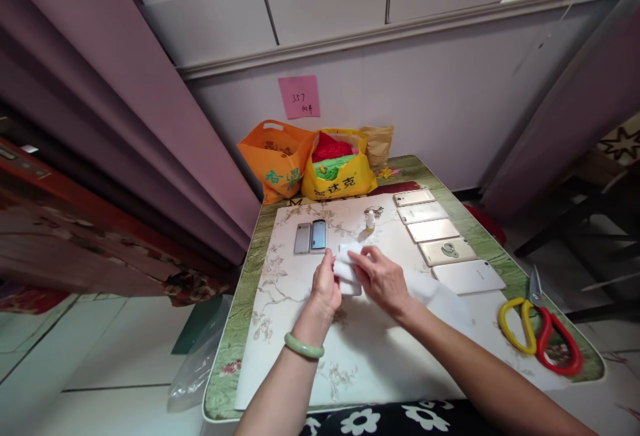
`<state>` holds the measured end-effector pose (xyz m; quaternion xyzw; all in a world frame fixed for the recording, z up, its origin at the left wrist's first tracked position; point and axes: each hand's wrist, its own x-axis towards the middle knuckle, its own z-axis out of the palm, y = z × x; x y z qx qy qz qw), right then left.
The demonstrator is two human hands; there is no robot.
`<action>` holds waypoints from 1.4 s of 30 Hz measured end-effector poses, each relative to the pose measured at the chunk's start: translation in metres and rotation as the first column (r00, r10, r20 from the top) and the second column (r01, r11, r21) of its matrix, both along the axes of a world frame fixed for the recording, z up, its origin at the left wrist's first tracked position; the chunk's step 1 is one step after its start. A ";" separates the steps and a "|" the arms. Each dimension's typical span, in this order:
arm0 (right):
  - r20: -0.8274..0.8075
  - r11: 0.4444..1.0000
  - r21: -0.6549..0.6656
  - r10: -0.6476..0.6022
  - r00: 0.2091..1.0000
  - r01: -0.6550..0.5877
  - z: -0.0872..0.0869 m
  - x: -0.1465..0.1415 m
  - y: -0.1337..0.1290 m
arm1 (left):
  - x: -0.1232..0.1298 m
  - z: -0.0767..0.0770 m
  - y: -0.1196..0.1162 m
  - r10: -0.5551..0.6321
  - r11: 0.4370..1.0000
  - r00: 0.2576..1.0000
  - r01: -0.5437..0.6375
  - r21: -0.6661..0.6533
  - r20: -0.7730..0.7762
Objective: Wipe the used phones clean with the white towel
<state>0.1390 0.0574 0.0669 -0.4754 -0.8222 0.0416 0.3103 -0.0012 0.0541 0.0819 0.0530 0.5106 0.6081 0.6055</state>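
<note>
My left hand (326, 284) is closed around a pale, flat phone (351, 289), which is mostly hidden. A folded white tissue (345, 267) lies over its upper part. My right hand (383, 279) presses and grips the tissue against the phone with its fingertips. Just beyond the hands stands a small dropper bottle (370, 221) with a white top. To the left of it, a silver phone (303, 238) and a dark-framed phone (319, 234) lie side by side.
Several phones (433, 230) lie in a column on the right. Scissors (537, 329) with yellow and red handles rest near the right edge. An orange bag (280, 163), a stuffed yellow bag (340, 179) and a tan pouch (377, 145) stand at the back. Clear plastic sheeting (445, 303) lies under my right forearm.
</note>
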 end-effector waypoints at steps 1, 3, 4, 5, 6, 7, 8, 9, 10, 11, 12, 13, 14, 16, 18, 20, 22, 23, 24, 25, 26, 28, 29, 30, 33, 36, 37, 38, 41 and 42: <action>0.001 0.997 0.014 0.073 0.997 -0.073 -0.004 0.000 -0.010 | -0.003 0.001 0.001 -0.011 1.000 1.000 0.011 -0.017 0.000; -0.005 0.983 0.018 0.185 0.983 -0.185 -0.010 0.003 -0.024 | -0.008 0.001 0.001 -0.070 0.997 0.998 0.070 -0.033 0.008; -0.008 0.976 0.011 0.219 0.976 -0.219 -0.012 0.005 -0.028 | -0.009 0.000 0.001 -0.099 0.995 0.995 0.099 -0.032 0.010; -0.011 0.972 0.002 0.235 0.972 -0.235 -0.013 0.008 -0.027 | -0.009 -0.001 0.000 -0.121 0.992 0.993 0.121 -0.033 0.007; -0.014 0.972 -0.006 0.235 0.972 -0.235 -0.012 0.010 -0.024 | -0.008 -0.002 -0.002 -0.138 0.990 0.990 0.138 -0.038 0.002; -0.016 0.976 -0.013 0.219 0.976 -0.219 -0.010 0.012 -0.018 | -0.006 -0.003 -0.004 -0.143 0.989 0.990 0.143 -0.040 -0.007; -0.017 0.982 -0.022 0.187 0.982 -0.187 -0.008 0.013 -0.010 | -0.004 -0.003 -0.005 -0.137 0.990 0.990 0.137 -0.036 -0.014; -0.016 0.990 -0.032 0.140 0.990 -0.140 -0.005 0.013 -0.001 | -0.001 -0.004 -0.007 -0.129 0.991 0.991 0.129 -0.025 -0.014; -0.015 0.996 -0.044 0.079 0.997 -0.080 -0.002 0.013 0.007 | 0.001 -0.004 -0.009 -0.129 0.992 0.992 0.129 -0.011 -0.004; -0.013 0.998 -0.057 0.014 1.000 -0.014 0.001 0.012 0.014 | 0.003 -0.004 -0.010 -0.139 0.990 0.990 0.139 0.006 0.011; -0.014 0.997 -0.068 -0.046 0.999 0.045 0.003 0.009 0.018 | 0.005 -0.003 -0.011 -0.155 0.988 0.987 0.154 0.021 0.030; -0.018 0.993 -0.075 -0.090 0.996 0.088 0.004 0.007 0.019 | 0.005 -0.003 -0.011 -0.165 0.986 0.985 0.163 0.030 0.047; -0.025 0.992 -0.075 -0.107 0.994 0.105 0.005 0.004 0.017 | 0.005 -0.003 -0.011 -0.158 0.987 0.986 0.156 0.032 0.057; -0.042 0.997 -0.051 -0.055 0.998 0.052 0.002 -0.001 0.004 | 0.002 -0.002 -0.009 -0.080 0.997 0.996 0.080 0.012 0.049; -0.072 0.997 -0.016 0.074 0.995 -0.076 -0.004 -0.001 -0.015 | -0.002 -0.002 -0.006 -0.021 1.000 0.997 0.021 -0.004 0.069; -0.139 0.976 -0.012 0.216 0.966 -0.220 -0.008 0.003 -0.033 | -0.005 -0.003 -0.004 -0.035 0.999 0.989 0.033 0.013 0.142; -0.257 0.941 -0.046 0.313 0.914 -0.335 -0.009 0.011 -0.040 | -0.008 -0.004 -0.004 -0.083 0.996 0.970 0.078 0.034 0.229; -0.322 0.931 -0.061 0.322 0.890 -0.359 -0.007 0.016 -0.039 | -0.009 -0.005 -0.005 -0.104 0.995 0.962 0.103 0.019 0.253; -0.382 0.936 -0.069 0.295 0.876 -0.345 -0.004 0.021 -0.035 | -0.009 -0.007 -0.006 -0.119 0.992 0.958 0.127 -0.012 0.262; -0.428 0.955 -0.070 0.231 0.874 -0.287 0.000 0.025 -0.029 | -0.009 -0.008 -0.007 -0.131 0.988 0.957 0.148 -0.048 0.257; -0.462 0.980 -0.064 0.138 0.876 -0.188 0.004 0.028 -0.020 | -0.008 -0.009 -0.008 -0.139 0.983 0.960 0.163 -0.081 0.243; -0.479 0.998 -0.045 -0.063 0.875 0.048 0.012 0.029 -0.003 | -0.005 -0.010 -0.010 -0.150 0.977 0.966 0.178 -0.116 0.211; -0.464 0.991 -0.039 -0.131 0.876 0.127 0.014 0.028 0.004 | -0.003 -0.010 -0.011 -0.158 0.976 0.966 0.185 -0.118 0.207; -0.438 0.986 -0.037 -0.160 0.885 0.160 0.015 0.025 0.009 | -0.001 -0.010 -0.011 -0.167 0.974 0.963 0.195 -0.114 0.213; -0.368 0.997 -0.060 -0.061 0.928 0.042 0.009 0.013 0.009 | 0.003 -0.011 -0.007 -0.158 0.978 0.957 0.186 -0.098 0.242; -0.423 0.992 -0.073 0.061 0.904 -0.102 -0.002 0.005 -0.012 | 0.001 -0.015 -0.003 -0.110 0.986 0.965 0.136 -0.093 0.238; -0.445 0.989 -0.070 0.086 0.891 -0.130 -0.006 0.004 -0.021 | -0.001 -0.017 -0.003 -0.101 0.987 0.967 0.127 -0.100 0.232; -0.457 0.985 -0.066 0.112 0.882 -0.159 -0.008 0.004 -0.029 | -0.002 -0.018 -0.003 -0.095 0.986 0.969 0.122 -0.110 0.227; -0.445 0.966 -0.046 0.208 0.871 -0.254 -0.011 0.009 -0.042 | -0.004 -0.024 -0.007 -0.105 0.981 0.972 0.137 -0.138 0.212; -0.429 0.960 -0.046 0.231 0.874 -0.276 -0.010 0.012 -0.041 | -0.002 -0.026 -0.008 -0.115 0.980 0.972 0.145 -0.138 0.205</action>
